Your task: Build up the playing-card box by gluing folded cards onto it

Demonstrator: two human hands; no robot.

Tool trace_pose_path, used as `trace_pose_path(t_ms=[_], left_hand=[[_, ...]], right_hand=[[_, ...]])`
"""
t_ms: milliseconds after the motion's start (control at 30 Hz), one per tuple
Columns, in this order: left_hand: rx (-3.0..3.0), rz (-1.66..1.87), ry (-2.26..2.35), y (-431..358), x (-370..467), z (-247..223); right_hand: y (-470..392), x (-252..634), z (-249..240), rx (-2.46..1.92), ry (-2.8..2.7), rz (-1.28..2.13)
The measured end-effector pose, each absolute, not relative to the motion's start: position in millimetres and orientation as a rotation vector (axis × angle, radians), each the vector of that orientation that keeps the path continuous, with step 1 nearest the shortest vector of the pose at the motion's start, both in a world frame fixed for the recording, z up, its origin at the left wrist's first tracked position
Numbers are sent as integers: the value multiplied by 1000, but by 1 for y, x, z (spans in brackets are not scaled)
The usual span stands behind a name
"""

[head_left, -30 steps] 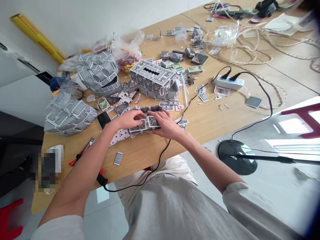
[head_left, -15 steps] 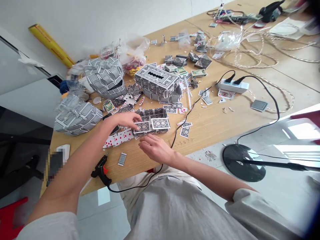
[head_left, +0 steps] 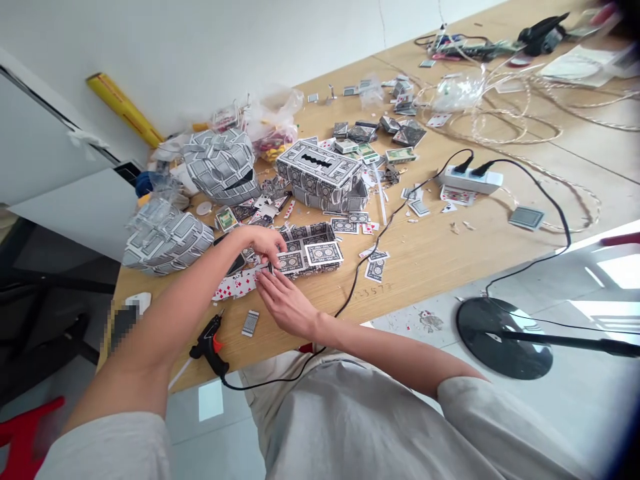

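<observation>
Both hands work in close at the open box (head_left: 314, 233), which sits on the table (head_left: 415, 247) right in front of the person, its walls patterned like card backs. The left hand (head_left: 270, 245) comes over the box's left end, fingers curled down at that end; whether they grip the wall or only touch it, I can't tell. The right hand (head_left: 287, 303) lies low across the near left corner, fingers stretched out and side by side, tips right by the left hand's. Its thumb is hard to make out, so no call on a pinch there. Something small and dark shows between the two sets of fingertips, too small to name. At the box's right part, a white-edged card (head_left: 324, 254) catches the light.

Just left of the box, a row of red-suited cards (head_left: 235, 285) lies face up, with a dark phone (head_left: 237, 264) partly hidden behind the left forearm. Nearer the table edge, the glue gun (head_left: 206, 345) lies beside a small grey pack (head_left: 250, 323). Behind the box, well apart from both hands, stands the slotted box (head_left: 320, 171).
</observation>
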State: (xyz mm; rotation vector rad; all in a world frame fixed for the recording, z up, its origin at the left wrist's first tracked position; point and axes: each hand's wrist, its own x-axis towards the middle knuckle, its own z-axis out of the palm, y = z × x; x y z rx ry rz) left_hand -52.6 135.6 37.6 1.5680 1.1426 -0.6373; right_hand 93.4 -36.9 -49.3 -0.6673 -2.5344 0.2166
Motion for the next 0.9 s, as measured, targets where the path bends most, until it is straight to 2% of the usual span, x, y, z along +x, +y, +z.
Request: trace_pose_path(t_ms=[167, 433, 567, 633, 700, 800, 900], left_hand=[[1601, -644, 1085, 133, -54, 34], [1690, -557, 1091, 128, -56, 35], [1711, -500, 1112, 121, -59, 38], [1718, -487, 1122, 119, -59, 38], [1722, -497, 1128, 117, -60, 40], [1720, -541, 1134, 117, -58, 43], [1717, -572, 1157, 118, -56, 45]], right_hand=[[-41, 73, -37, -919, -2514, 195], [-39, 76, -27, -868, -2647, -65], [-15, 113, 13, -646, -2809, 340], [21, 131, 39, -804, -2801, 537], [69, 140, 57, -1018, -2655, 532], [141, 126, 60, -1011, -2589, 620], [182, 93, 40, -774, -2811, 980]])
